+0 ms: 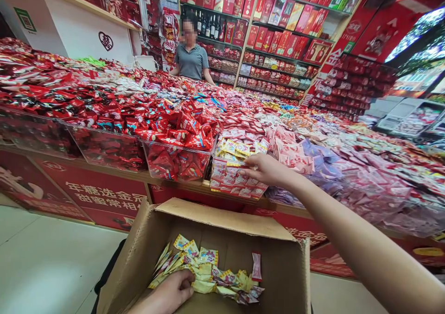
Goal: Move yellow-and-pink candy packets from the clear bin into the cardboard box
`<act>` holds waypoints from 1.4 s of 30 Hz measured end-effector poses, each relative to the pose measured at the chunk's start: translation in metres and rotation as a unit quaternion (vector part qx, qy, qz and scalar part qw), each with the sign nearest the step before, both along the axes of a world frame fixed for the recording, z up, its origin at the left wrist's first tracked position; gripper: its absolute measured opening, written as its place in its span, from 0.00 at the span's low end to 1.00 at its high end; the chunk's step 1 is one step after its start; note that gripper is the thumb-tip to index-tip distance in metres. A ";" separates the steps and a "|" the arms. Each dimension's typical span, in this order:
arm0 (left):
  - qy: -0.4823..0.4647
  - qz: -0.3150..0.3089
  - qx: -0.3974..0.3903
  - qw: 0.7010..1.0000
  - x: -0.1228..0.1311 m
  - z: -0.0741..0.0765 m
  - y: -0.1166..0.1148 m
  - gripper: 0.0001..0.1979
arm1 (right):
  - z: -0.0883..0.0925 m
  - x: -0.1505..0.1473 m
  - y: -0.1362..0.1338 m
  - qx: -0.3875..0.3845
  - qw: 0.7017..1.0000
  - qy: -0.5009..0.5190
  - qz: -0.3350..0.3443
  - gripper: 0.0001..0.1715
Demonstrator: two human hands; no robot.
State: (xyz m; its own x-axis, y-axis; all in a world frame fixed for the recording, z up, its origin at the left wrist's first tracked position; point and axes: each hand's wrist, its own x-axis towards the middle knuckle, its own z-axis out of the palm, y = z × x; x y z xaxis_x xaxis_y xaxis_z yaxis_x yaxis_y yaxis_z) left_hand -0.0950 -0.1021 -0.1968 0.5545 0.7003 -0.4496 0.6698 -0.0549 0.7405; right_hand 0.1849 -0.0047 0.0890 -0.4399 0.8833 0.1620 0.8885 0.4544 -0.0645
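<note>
An open cardboard box (222,216) stands in front of me, with many small yellow-and-white candy packets (205,272) heaped on its left and middle. My left hand (174,290) is inside the box, its fingers curled against the edge of the yellow packets; the fingertips are partly hidden. One pink stick-shaped packet (256,266) lies against the box's right side. My right hand (262,168) reaches over a clear bin (239,184) of pink-and-white packets, fingers stretched out near its front rim. Several yellow packets (236,148) lie on top of that bin, just beyond the right fingers.
Clear bins of red-wrapped candies (177,152) line the counter to the left. Pink and purple packets (320,161) are piled to the right. A person in a grey shirt (191,61) stands behind the counter. Shelves (281,22) of red boxes rise at the back.
</note>
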 end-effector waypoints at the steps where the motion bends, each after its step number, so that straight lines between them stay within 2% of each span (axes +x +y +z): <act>1: 0.001 -0.001 0.000 1.000 0.000 0.001 0.000 0.13 | -0.001 -0.001 0.000 0.002 1.000 0.004 -0.006 0.17; 6: -0.002 0.001 -0.003 1.000 0.000 0.004 -0.001 0.13 | -0.008 0.000 0.001 0.013 0.999 0.022 -0.035 0.12; 13: -0.001 0.007 -0.006 1.000 -0.001 -0.001 -0.001 0.13 | -0.009 0.001 0.001 0.002 0.997 0.047 -0.068 0.11; 17: -0.009 0.008 -0.003 1.000 -0.002 -0.006 -0.001 0.13 | -0.007 -0.002 0.003 -0.013 0.995 0.081 -0.052 0.13; 22: -0.007 0.008 -0.011 1.000 -0.002 -0.008 0.001 0.13 | -0.003 -0.008 0.009 -0.041 0.998 0.036 -0.012 0.14; 29: -0.008 -0.001 -0.010 1.000 0.000 -0.004 0.001 0.12 | -0.002 -0.010 0.011 -0.108 0.991 0.081 -0.023 0.10; 37: -0.014 0.005 -0.014 1.000 -0.002 -0.012 0.002 0.13 | -0.003 -0.012 0.009 -0.056 0.995 0.058 -0.053 0.06; 42: -0.012 0.006 -0.011 1.000 -0.002 -0.009 0.002 0.12 | -0.003 -0.013 0.008 -0.054 0.995 0.057 -0.060 0.07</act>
State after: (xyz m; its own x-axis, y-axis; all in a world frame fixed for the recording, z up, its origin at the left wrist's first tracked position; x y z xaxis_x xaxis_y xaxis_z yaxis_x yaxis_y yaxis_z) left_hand -0.0966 -0.1006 -0.2056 0.5566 0.6976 -0.4512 0.6520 -0.0302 0.7576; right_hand 0.1720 0.0036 0.0858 -0.3151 0.9431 0.1062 0.9200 0.3310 -0.2100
